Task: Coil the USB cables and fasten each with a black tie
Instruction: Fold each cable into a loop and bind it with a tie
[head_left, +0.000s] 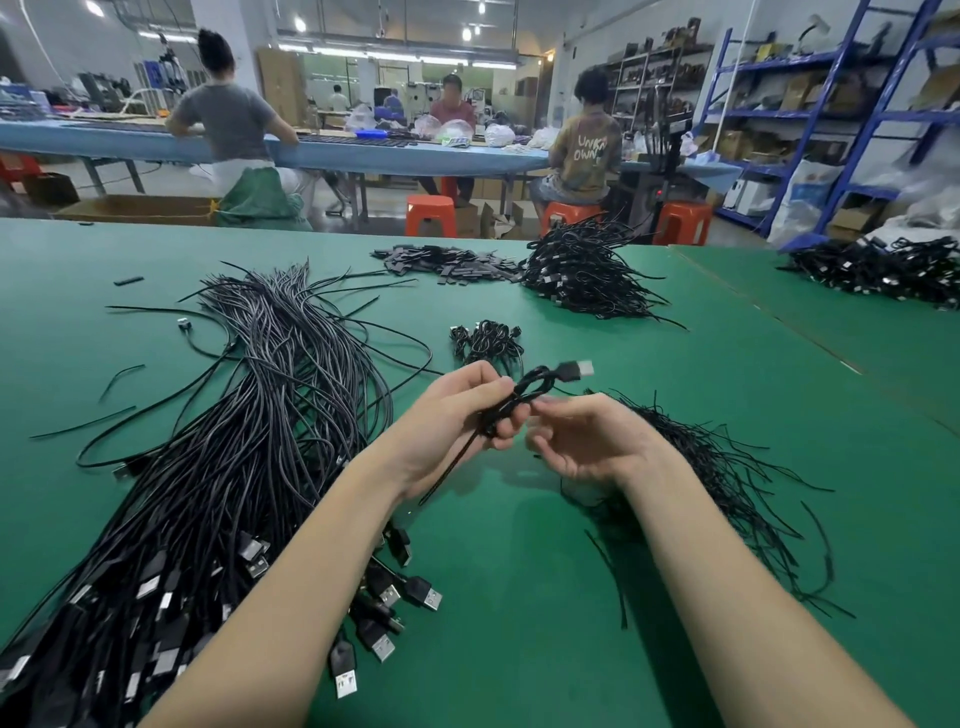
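Spanning a workshop with blue shelving (852, 114), green table (519, 597) under cable bundles (249, 415).

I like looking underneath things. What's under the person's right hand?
Under the right hand lies a pile of thin black ties on the green table. The hand covers part of the pile.

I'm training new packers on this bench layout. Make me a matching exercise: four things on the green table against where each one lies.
Things:
1. uncoiled USB cables
2. loose black ties
3. coiled cable
4. small finished coils

Places:
A. in the left hand
B. beyond both hands, mid-table
C. big heap on the left
D. under the right hand and forearm

Pairs: 1-C, 2-D, 3-A, 4-B
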